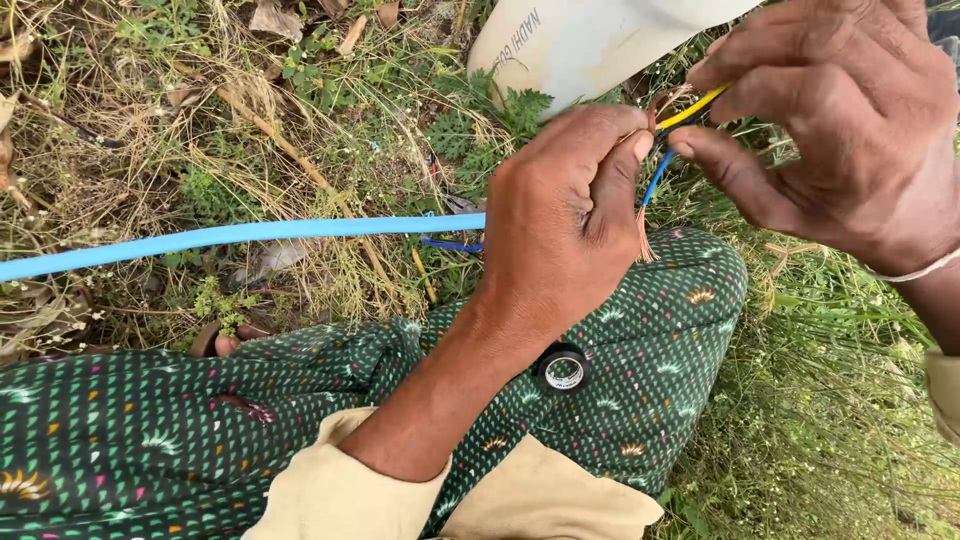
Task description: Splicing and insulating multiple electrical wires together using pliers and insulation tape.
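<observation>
My left hand is closed around a flat light-blue cable that runs off to the left over the grass. From the cable's end come thin wires: a yellow wire, a blue wire and bare copper strands that hang down. My right hand pinches the yellow wire and some copper strands between thumb and fingers, just right of my left thumb. A roll of black tape lies on my knee under my left wrist.
I sit on grass and dry stalks, my legs in green patterned cloth. A white plastic pipe or container stands at the top, just behind the hands. A thin thread bracelet circles my right wrist.
</observation>
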